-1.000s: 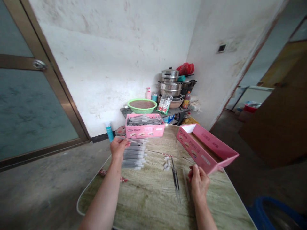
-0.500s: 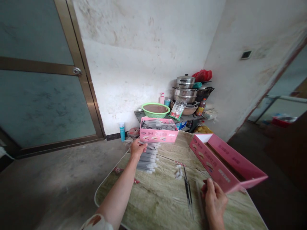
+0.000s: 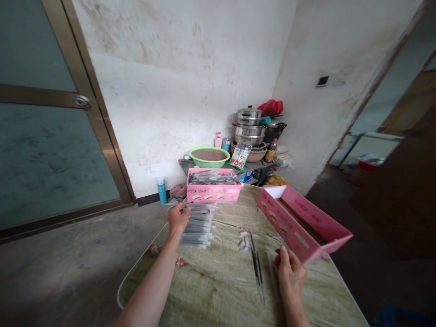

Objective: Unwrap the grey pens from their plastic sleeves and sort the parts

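A row of slim grey translucent tubes with whitish ends (image 3: 196, 229) lies side by side on the table. At the row's far left end, my left hand (image 3: 179, 219) is closed in a pinch; what sits between its fingertips is not clear. My right hand (image 3: 291, 274) is closed round a long translucent tube (image 3: 273, 277), blurred, near the table's front right. Thin black sticks (image 3: 256, 268) lie just left of it, with small whitish pieces (image 3: 244, 242) beyond. A pink box (image 3: 214, 193) full of similar tubes stands behind the row.
A second pink box (image 3: 299, 227), with its inside partly visible, stands at the right of the green marbled table (image 3: 218, 290). Behind are a green basin (image 3: 209, 159) of brownish liquid, stacked steel pots (image 3: 250, 129) and a bottle (image 3: 271, 151). A blue spray can (image 3: 161, 190) stands left.
The view has turned to the right, so everything sits further left. My left hand remains by the row's far end; my right hand still holds the tube beside the black sticks.
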{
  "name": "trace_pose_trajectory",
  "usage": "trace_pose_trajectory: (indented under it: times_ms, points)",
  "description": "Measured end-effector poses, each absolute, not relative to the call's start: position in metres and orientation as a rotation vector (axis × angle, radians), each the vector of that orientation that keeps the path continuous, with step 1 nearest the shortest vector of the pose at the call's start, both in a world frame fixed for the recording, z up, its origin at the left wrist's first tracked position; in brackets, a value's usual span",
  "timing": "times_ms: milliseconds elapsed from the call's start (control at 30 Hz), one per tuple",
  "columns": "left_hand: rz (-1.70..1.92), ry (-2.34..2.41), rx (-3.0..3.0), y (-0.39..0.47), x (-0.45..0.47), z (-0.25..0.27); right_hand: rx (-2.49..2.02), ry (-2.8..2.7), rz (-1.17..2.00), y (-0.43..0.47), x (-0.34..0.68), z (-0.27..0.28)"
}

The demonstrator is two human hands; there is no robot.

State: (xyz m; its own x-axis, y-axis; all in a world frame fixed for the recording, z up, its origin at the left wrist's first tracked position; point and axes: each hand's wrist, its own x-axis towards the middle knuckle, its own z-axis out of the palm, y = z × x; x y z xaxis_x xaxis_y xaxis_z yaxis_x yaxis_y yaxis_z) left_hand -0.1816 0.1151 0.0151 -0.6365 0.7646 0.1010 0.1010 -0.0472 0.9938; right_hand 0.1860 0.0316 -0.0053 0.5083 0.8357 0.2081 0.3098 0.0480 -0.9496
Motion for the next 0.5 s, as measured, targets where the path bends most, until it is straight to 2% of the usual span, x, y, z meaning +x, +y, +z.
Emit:
trace_pose_trajectory:
  times_ms: [300, 500]
  points:
    - [1.742, 1.772, 0.957, 0.114, -0.178, 0.024, -1.721, -1.418, 0.214, 0.041, 0.196, -0.02]
    - [1.67, 1.837, 1.08, 0.116, -0.176, 0.022, -1.64, -1.442, 0.332, 0.04, 0.186, -0.017]
